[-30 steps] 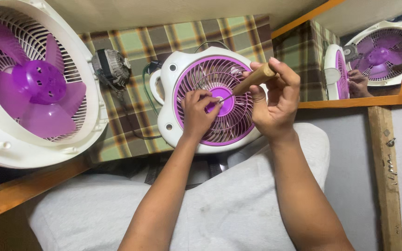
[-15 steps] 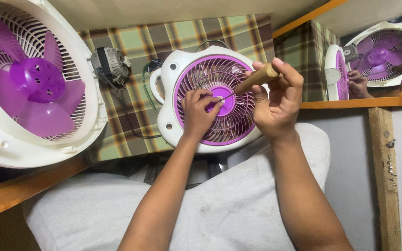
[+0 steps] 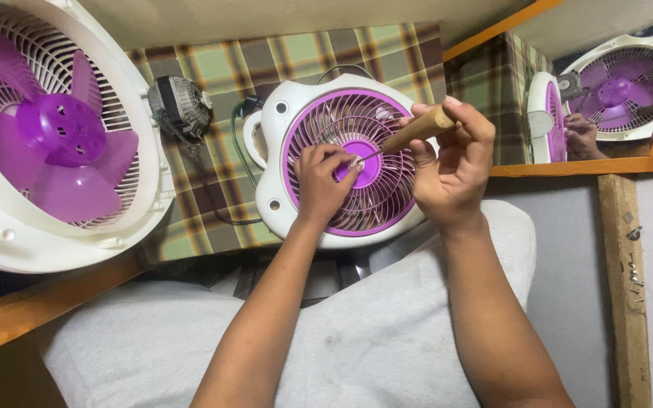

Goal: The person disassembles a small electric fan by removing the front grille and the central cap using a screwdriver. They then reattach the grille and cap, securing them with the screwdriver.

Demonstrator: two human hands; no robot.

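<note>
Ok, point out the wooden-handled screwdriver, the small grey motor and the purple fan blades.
wooden-handled screwdriver [image 3: 417,129], head view, on its handle.
small grey motor [image 3: 179,106], head view, on its casing.
purple fan blades [image 3: 58,136], head view, on the hub.

White fan grille [image 3: 341,159], purple slats, flat on lap; wooden-handled screwdriver [image 3: 410,132] tilted, tip at hub.

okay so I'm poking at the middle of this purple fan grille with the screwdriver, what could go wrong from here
The screwdriver tip sits right beside the left hand fingertips at the grille hub, so a slip could jab them. The grille's thin purple ribs lie right around the tip and might crack if it skids. The fan front rests partly on your lap past the plaid cloth, so hard pressing could tip it.
</note>
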